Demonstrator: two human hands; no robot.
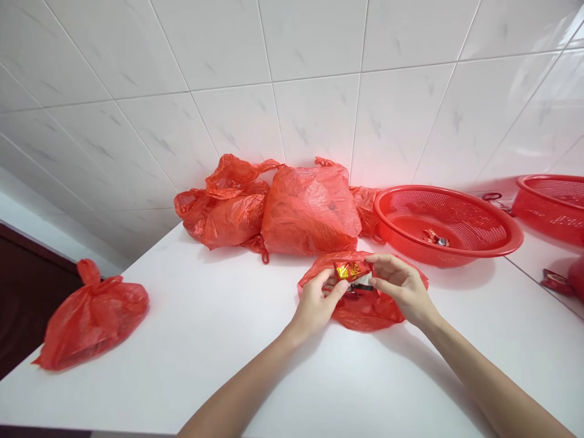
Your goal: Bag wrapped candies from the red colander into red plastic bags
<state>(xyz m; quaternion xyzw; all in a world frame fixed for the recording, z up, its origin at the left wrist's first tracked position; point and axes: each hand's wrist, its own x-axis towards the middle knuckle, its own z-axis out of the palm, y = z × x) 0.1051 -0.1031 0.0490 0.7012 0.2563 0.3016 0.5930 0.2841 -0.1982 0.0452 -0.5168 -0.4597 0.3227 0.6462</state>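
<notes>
My left hand pinches a small red-and-gold wrapped packet between thumb and fingers. From the other side, my right hand has its fingertips at the right end of the same packet, with the thumb beside a white-and-black packet just under it. Both hands are over the mouth of an opened red plastic bag that lies spread on the white table. Other dark wrapped pieces show inside the bag, partly covered by my fingers.
Against the tiled wall stand a large full red bag and a smaller red bag. A red plastic colander at right holds a few wrapped pieces. A knotted red bag sits near the left edge. A reflective surface borders the right.
</notes>
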